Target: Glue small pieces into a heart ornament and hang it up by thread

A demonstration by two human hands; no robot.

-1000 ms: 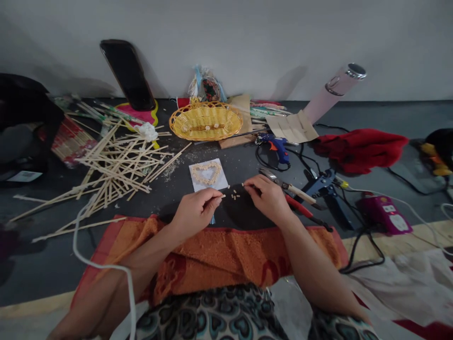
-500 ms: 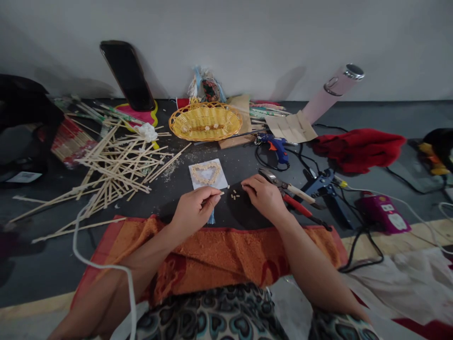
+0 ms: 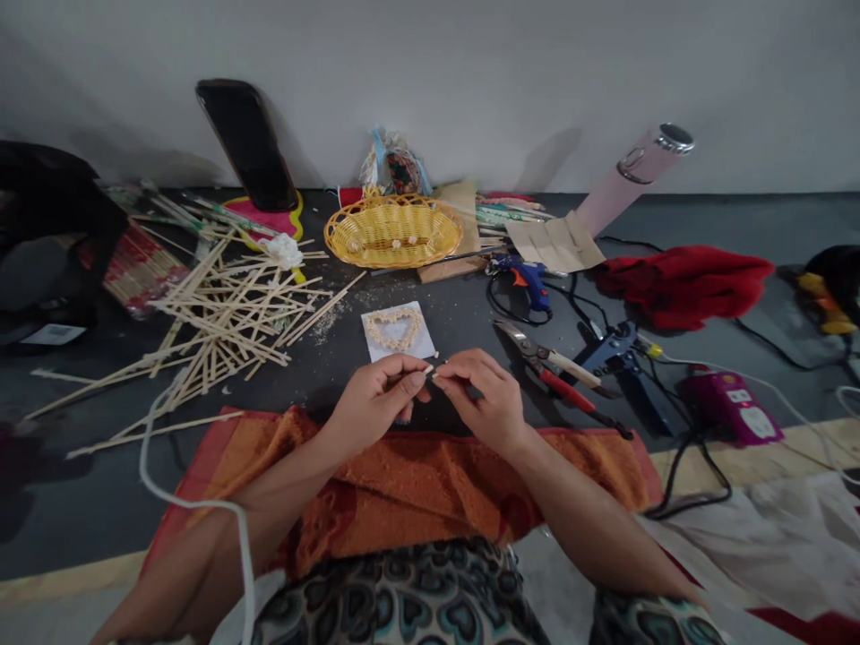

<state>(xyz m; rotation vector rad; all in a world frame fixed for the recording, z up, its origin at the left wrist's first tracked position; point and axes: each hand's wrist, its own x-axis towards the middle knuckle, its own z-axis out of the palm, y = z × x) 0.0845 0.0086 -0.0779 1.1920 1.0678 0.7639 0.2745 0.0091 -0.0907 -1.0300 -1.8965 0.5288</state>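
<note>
My left hand (image 3: pixel 376 399) is closed in a pinch on a small pale stick piece (image 3: pixel 428 369) between thumb and forefinger. Almost touching it, my right hand (image 3: pixel 487 394) is also pinched, its fingertips meeting the left ones; what lies between them is too small to make out. Just behind the hands lies a white square card (image 3: pixel 423 346) bearing a heart outline (image 3: pixel 395 344) built of short pale stick bits. One loose bit sits at the card's right corner. The dark tabletop under my right hand is hidden.
Thin wooden sticks (image 3: pixel 221 313) pile up on the left. Behind the card stands a yellow wicker basket (image 3: pixel 393 255). A blue glue gun (image 3: pixel 534 287), pruning shears (image 3: pixel 547 363) and a blue tool (image 3: pixel 622 358) lie right. An orange towel (image 3: pixel 417 484) covers the front edge.
My right hand has moved left to meet my left hand, passing over the several loose stick bits, which are now hidden. My left hand keeps its pinch and has shifted slightly right.
</note>
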